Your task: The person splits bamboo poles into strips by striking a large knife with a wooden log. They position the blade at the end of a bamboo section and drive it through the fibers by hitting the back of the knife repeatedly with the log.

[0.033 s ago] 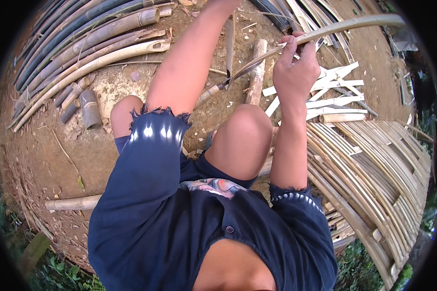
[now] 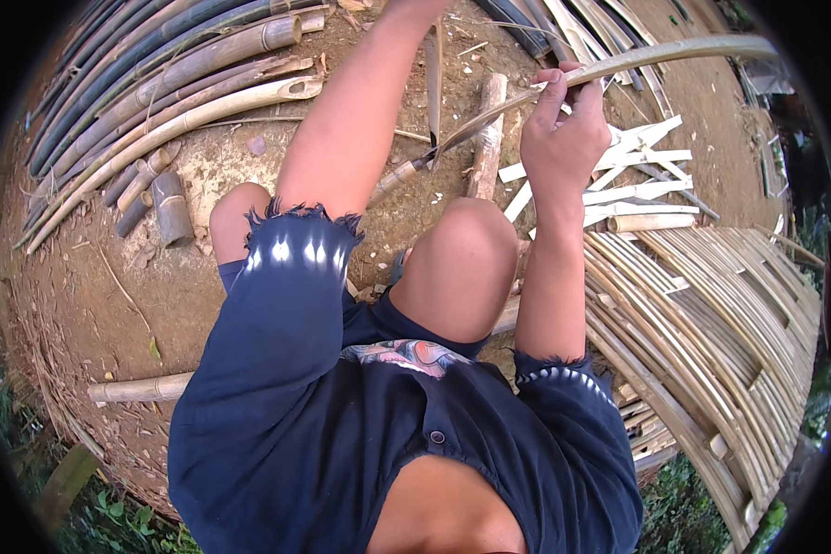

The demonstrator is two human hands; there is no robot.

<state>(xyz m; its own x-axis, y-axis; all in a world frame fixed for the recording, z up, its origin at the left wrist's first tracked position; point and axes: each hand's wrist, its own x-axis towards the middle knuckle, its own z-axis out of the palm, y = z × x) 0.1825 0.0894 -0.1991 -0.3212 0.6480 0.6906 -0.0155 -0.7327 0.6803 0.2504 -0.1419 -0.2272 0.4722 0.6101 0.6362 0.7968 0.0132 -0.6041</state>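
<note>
My right hand [image 2: 566,125] is closed around a long bamboo strip [image 2: 674,46], which curves off to the far right. Near a knife [image 2: 425,160] with a bamboo handle, this strip meets a second, narrow bamboo strip [image 2: 434,83]. That one runs up toward my left hand [image 2: 422,9], which the top edge cuts off, so its fingers are hidden. The knife lies low in front of my knees, its dark blade partly behind the strip. How the knife is held in place does not show. Just beyond it, a short bamboo pole [image 2: 489,138] rests on the ground.
Several long bamboo poles [image 2: 203,55] lie at the far left, with short cut pieces [image 2: 170,208] nearer. Pale split strips [image 2: 637,175] are heaped at the right. A slatted bamboo panel [image 2: 711,332] stands beside my right arm. Another pole [image 2: 138,388] lies at the left.
</note>
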